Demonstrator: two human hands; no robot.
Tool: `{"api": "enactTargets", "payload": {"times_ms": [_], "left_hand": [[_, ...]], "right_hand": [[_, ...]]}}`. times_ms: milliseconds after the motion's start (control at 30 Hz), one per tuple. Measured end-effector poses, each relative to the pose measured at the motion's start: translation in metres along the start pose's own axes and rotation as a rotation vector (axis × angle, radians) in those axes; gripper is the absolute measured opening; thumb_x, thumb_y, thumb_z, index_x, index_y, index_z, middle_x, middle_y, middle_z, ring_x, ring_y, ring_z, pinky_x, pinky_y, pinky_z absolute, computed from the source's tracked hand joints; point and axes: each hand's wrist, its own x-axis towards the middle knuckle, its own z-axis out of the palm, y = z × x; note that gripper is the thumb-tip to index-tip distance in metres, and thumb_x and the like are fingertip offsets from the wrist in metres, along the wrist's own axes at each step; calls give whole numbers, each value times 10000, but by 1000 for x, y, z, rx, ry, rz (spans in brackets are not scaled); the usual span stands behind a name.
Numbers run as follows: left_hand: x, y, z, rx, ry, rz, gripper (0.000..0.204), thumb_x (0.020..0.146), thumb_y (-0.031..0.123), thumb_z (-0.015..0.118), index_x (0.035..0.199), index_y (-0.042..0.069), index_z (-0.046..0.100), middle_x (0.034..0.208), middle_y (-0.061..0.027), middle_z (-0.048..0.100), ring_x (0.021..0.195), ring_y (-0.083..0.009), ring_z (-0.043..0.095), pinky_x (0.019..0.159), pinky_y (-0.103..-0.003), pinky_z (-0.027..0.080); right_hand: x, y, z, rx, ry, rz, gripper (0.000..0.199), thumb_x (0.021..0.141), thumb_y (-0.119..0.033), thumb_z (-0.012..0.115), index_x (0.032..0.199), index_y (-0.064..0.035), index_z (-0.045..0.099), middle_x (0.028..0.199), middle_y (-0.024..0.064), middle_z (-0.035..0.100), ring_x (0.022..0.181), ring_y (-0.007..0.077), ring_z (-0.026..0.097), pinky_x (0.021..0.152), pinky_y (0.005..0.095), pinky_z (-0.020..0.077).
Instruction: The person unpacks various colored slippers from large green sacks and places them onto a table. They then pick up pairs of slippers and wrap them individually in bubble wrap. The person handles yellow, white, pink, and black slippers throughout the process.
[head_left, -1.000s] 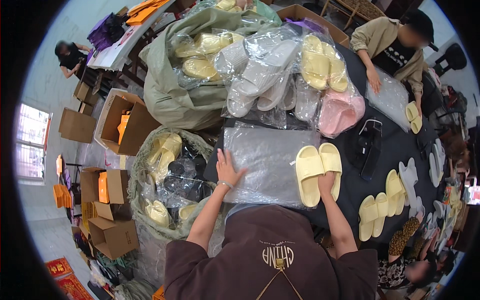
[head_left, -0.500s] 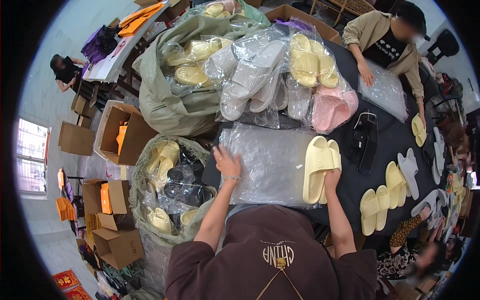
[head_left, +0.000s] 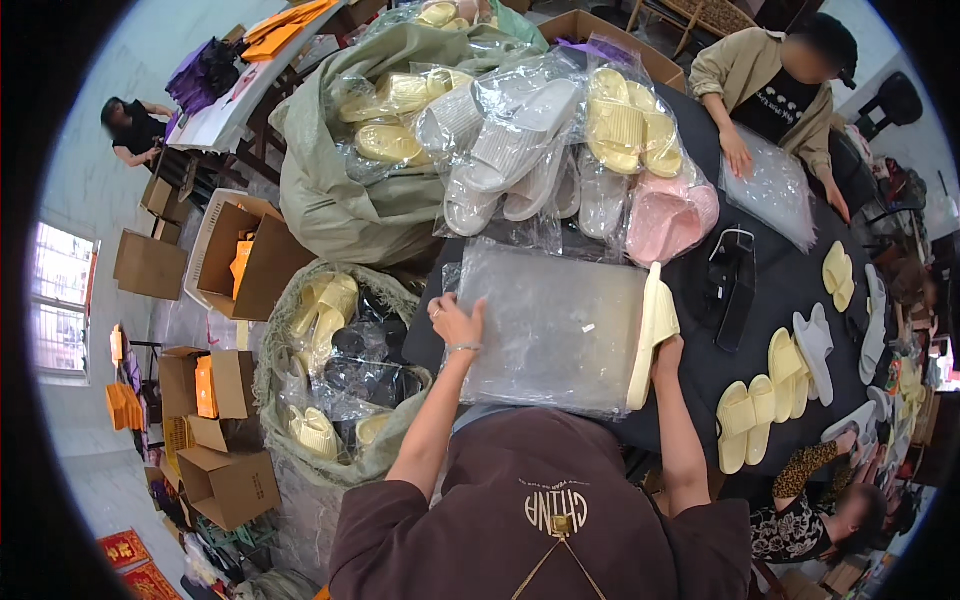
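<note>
A pair of ribbed pale yellow slippers [head_left: 655, 325] is tipped up on its side at the right end of a stack of clear plastic bags [head_left: 550, 330]. My right hand [head_left: 668, 355] is closed around the slippers from their right side; some of its fingers are hidden. At the stack's left edge, my left hand [head_left: 457, 322] has its thumb over the top bag and its fingers bent at the bag's border, gripping it. A small white scrap lies on the bag. Whether the slippers touch the bag's edge or lie partly inside it, I cannot tell.
Bagged grey slippers [head_left: 520, 140], yellow ones [head_left: 630, 120] and a pink pair [head_left: 670, 215] are heaped beyond the stack. A black case [head_left: 732, 285] and loose yellow slippers [head_left: 748, 420] lie rightward. Left stands an open sack [head_left: 270, 390]. A co-worker's hand [head_left: 737, 155] rests on other bags.
My right hand has turned the slippers from lying flat to standing on their side. My left hand has settled at the bag's edge. The co-worker's other hand has left a yellow pair.
</note>
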Motion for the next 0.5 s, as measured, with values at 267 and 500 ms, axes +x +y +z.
{"api": "enactTargets", "payload": {"times_ms": [267, 500], "left_hand": [[-7, -42, 14, -158, 39, -148, 718, 668, 408, 741, 1165, -23, 456, 1139, -232, 443, 1079, -382, 435, 871, -442, 402], [-9, -44, -6, -69, -46, -348, 735, 656, 478, 730, 1130, -29, 489, 1117, -271, 482, 1060, -399, 469, 886, -420, 407]], "right_hand": [[-12, -7, 28, 5, -184, 19, 285, 903, -146, 434, 1098, 15, 565, 1003, 96, 605, 886, 209, 571, 781, 344, 460], [-4, -13, 16, 79, -190, 150, 347, 933, -225, 407, 1175, -7, 528, 1047, 90, 607, 899, 235, 586, 793, 352, 471]]}}
